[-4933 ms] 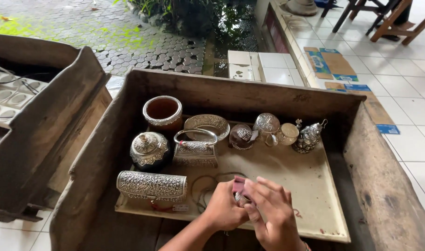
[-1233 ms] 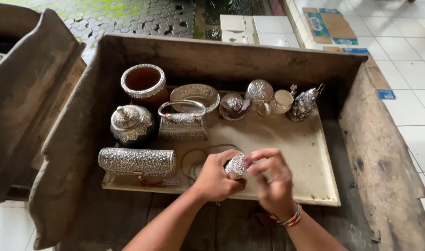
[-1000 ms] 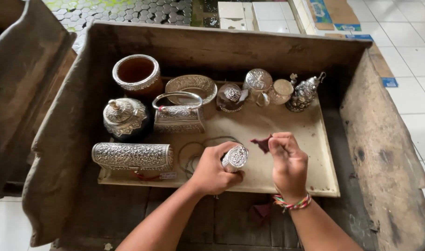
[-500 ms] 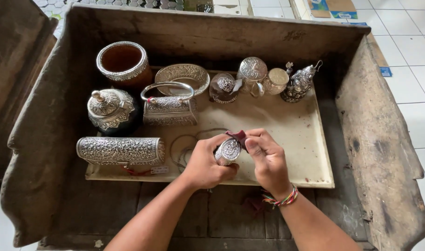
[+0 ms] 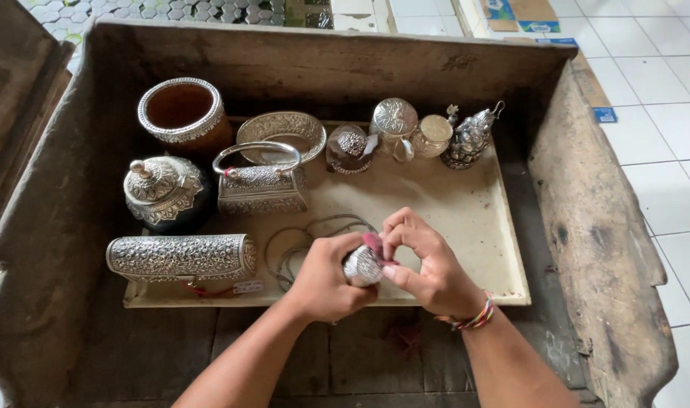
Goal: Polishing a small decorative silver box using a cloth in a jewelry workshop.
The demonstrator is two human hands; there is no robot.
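Trinket (image 5: 362, 266) in left grip (image 5: 326, 276), right grip (image 5: 428, 261) touching

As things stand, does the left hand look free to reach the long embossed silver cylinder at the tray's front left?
Probably not yet: the left hand is closed around a small round silver box. Otherwise the way looks open, since the long embossed silver cylinder lies just to its left with only thin wire loops between.

Beyond the hands, on a cream tray (image 5: 466, 219) inside a worn wooden trough (image 5: 602, 227): embossed silver cylinder case (image 5: 180, 257) to their left; handled silver purse (image 5: 260, 185) and lidded silver jar (image 5: 162, 190) farther back-left; round wood-lined pot (image 5: 182, 113) at the far left corner (rim silver). Small teapot (image 5: 469, 136) stood far back-right.
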